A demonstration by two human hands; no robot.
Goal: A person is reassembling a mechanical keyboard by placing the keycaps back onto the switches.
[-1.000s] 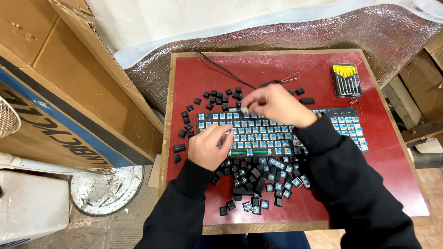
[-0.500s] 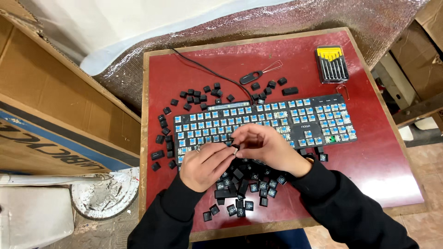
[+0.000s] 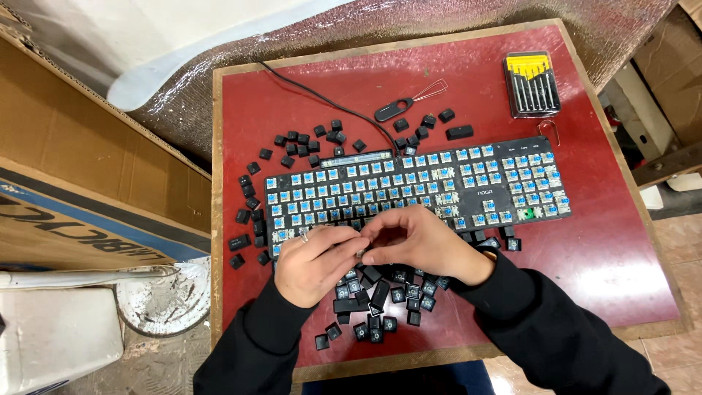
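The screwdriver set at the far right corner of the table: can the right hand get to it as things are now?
Probably yes. The screwdriver set lies uncovered beyond the keyboard, with only flat switches between. But the right hand is pinching a small part together with the left hand, so it must let go first.

The table (image 3: pixel 607 241) shows a matt red top with a bare wooden edge, the keyboard (image 3: pixel 417 186) and loose keycaps (image 3: pixel 373 292) look like dull black plastic — the switches glossier blue — beside crinkled silvery foil (image 3: pixel 307 36) and rough brown cardboard (image 3: pixel 80 168).
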